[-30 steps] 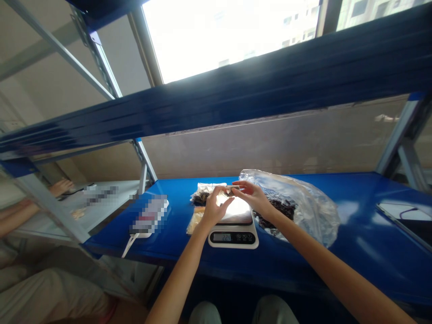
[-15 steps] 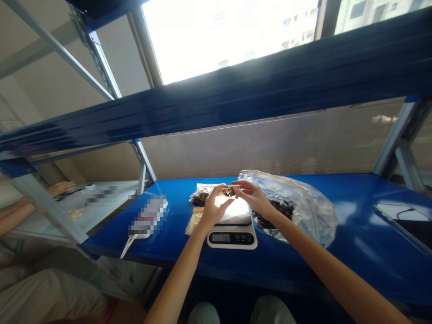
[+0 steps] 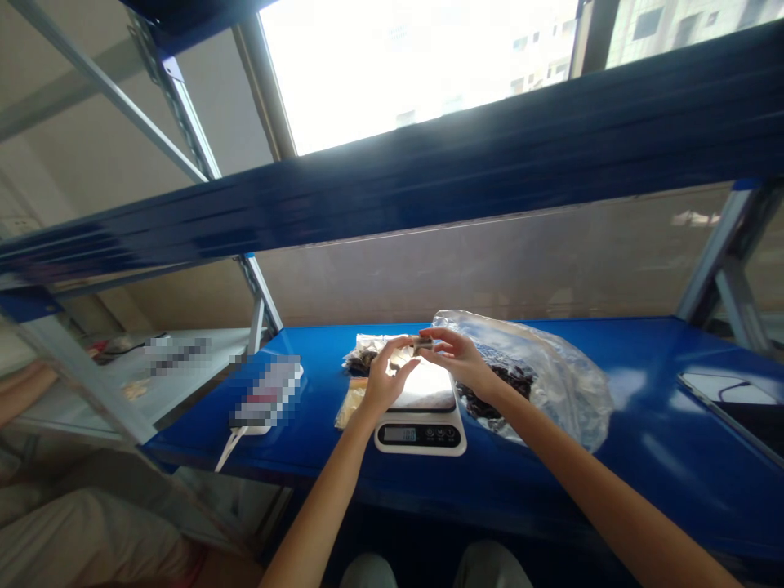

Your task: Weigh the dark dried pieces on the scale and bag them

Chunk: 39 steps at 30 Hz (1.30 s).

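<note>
- Right hand point(image 3: 459, 359) pinches a small dark piece point(image 3: 421, 346) between thumb and fingertips, above the kitchen scale point(image 3: 420, 437).
- Left hand point(image 3: 385, 380) spread, fingers curved up just beside the piece; contact cannot be told.
- Scale readout differs from the earlier frame; digits too blurred to read surely.
- Clear plastic bag point(image 3: 554, 384) of dark pieces lies right of the scale on the blue shelf point(image 3: 637, 347); small filled packet point(image 3: 363, 359) sits left, behind the left hand.
- Co-worker's forearm point(image 3: 24, 390) at left edge; that hand, earlier visible, now out of view.
</note>
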Each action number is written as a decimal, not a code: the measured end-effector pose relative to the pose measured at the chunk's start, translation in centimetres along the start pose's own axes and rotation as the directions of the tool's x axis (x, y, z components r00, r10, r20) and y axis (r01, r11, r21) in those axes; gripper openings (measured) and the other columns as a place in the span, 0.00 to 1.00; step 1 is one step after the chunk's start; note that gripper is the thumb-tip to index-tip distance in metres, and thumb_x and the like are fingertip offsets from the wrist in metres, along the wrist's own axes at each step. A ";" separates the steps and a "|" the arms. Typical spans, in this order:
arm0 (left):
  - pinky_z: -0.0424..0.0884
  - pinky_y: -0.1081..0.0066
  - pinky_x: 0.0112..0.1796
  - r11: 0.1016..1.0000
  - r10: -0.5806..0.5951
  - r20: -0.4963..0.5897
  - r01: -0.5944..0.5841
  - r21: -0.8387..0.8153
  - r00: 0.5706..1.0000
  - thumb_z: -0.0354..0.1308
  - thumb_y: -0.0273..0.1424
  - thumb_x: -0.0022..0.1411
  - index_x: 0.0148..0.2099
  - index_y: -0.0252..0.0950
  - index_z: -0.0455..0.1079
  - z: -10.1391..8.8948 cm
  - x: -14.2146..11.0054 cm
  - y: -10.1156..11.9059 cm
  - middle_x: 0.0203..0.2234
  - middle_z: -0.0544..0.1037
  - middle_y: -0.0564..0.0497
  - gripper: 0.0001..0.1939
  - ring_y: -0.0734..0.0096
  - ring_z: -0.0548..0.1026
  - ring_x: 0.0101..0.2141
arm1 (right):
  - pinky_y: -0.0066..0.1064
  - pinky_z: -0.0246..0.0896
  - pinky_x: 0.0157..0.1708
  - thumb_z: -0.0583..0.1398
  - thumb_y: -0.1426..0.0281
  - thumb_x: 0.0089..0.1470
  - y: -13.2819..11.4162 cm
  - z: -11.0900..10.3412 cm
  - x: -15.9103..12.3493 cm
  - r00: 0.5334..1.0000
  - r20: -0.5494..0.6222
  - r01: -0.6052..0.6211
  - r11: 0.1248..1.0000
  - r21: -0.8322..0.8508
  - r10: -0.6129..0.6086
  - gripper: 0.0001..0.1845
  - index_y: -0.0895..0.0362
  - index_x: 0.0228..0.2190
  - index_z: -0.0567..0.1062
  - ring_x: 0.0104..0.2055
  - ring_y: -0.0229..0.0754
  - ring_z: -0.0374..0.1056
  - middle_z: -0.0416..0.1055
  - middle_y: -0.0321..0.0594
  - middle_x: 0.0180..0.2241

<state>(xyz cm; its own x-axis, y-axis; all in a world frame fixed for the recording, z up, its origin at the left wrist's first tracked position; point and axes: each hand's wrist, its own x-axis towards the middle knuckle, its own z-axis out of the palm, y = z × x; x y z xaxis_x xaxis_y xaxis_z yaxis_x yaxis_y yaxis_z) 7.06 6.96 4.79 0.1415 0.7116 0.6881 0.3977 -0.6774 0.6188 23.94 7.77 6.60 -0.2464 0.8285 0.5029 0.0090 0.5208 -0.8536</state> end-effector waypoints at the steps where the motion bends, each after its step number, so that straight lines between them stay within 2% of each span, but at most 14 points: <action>1: 0.67 0.62 0.46 1.000 0.005 0.007 -0.005 -0.003 1.000 0.56 0.36 0.59 0.47 0.39 0.66 0.0 0.0 0.0 0.43 0.74 0.46 0.14 0.64 0.72 0.46 | 0.36 0.66 0.38 0.64 0.59 0.45 0.0 0.0 0.0 1.000 -0.004 -0.009 1.000 0.010 0.009 0.18 0.51 0.38 0.75 0.37 0.42 0.70 0.73 0.40 0.42; 4: 0.67 0.63 0.46 1.000 0.019 0.027 -0.019 -0.014 0.999 0.56 0.36 0.58 0.47 0.40 0.66 0.0 0.0 0.1 0.43 0.74 0.46 0.14 0.64 0.72 0.46 | 0.36 0.66 0.38 0.63 0.58 0.45 0.0 0.0 0.1 0.999 -0.013 -0.039 0.998 0.057 0.040 0.19 0.51 0.40 0.75 0.38 0.43 0.71 0.74 0.40 0.41; 8: 0.67 0.64 0.46 1.000 0.006 -0.001 -0.006 -0.029 1.000 0.58 0.36 0.57 0.49 0.40 0.64 0.0 0.0 0.1 0.45 0.73 0.46 0.17 0.65 0.71 0.46 | 0.36 0.66 0.37 0.63 0.58 0.45 -0.3 -0.1 0.1 0.997 -0.029 -0.066 0.994 0.084 0.069 0.20 0.52 0.41 0.74 0.39 0.44 0.71 0.74 0.41 0.40; 13: 0.68 0.64 0.45 1.000 -0.020 0.041 0.020 0.010 0.999 0.58 0.36 0.57 0.52 0.40 0.63 0.1 -0.1 -0.1 0.46 0.73 0.45 0.20 0.63 0.71 0.47 | 0.36 0.67 0.35 0.64 0.58 0.43 -0.5 0.0 0.0 0.999 0.001 -0.033 0.999 0.038 0.033 0.19 0.52 0.38 0.75 0.36 0.42 0.70 0.73 0.41 0.41; 21: 0.69 0.64 0.43 0.999 0.030 0.050 -0.032 0.037 0.998 0.57 0.35 0.58 0.47 0.38 0.66 0.1 0.0 -0.1 0.41 0.75 0.45 0.14 0.64 0.73 0.43 | 0.36 0.67 0.34 0.64 0.59 0.43 -0.2 0.5 -0.2 1.000 -0.017 -0.010 1.000 -0.021 0.010 0.18 0.54 0.37 0.75 0.33 0.40 0.70 0.73 0.42 0.41; 26: 0.69 0.65 0.43 0.999 0.040 0.033 -0.041 0.030 0.999 0.57 0.35 0.58 0.46 0.39 0.64 0.1 0.1 0.0 0.41 0.74 0.46 0.14 0.65 0.73 0.43 | 0.34 0.67 0.32 0.63 0.59 0.45 0.0 0.6 -0.1 1.000 -0.017 0.001 1.000 -0.022 -0.001 0.18 0.53 0.38 0.74 0.35 0.42 0.71 0.74 0.42 0.40; 35: 0.67 0.65 0.44 0.999 0.012 0.015 -0.012 0.045 1.000 0.57 0.36 0.58 0.44 0.39 0.64 0.1 0.1 -0.1 0.39 0.73 0.48 0.12 0.66 0.72 0.42 | 0.35 0.68 0.35 0.61 0.59 0.47 0.4 0.4 -0.2 1.000 0.010 -0.011 0.999 -0.031 0.011 0.21 0.52 0.44 0.72 0.39 0.44 0.71 0.73 0.42 0.41; 39: 0.67 0.64 0.44 0.998 0.005 0.020 -0.006 0.057 1.000 0.57 0.36 0.57 0.42 0.39 0.64 0.0 0.2 0.1 0.38 0.73 0.49 0.12 0.67 0.72 0.41 | 0.37 0.68 0.38 0.62 0.58 0.46 0.5 0.3 -0.1 1.000 0.000 -0.015 0.999 -0.030 0.015 0.21 0.53 0.42 0.73 0.41 0.44 0.70 0.73 0.43 0.41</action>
<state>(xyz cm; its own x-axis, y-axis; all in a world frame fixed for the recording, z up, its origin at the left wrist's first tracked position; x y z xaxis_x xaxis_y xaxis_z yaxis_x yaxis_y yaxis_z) 7.12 7.02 4.93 0.1615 0.7118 0.6836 0.4478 -0.6701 0.5919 23.69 7.91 6.12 -0.2462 0.8364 0.4898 0.0422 0.5141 -0.8567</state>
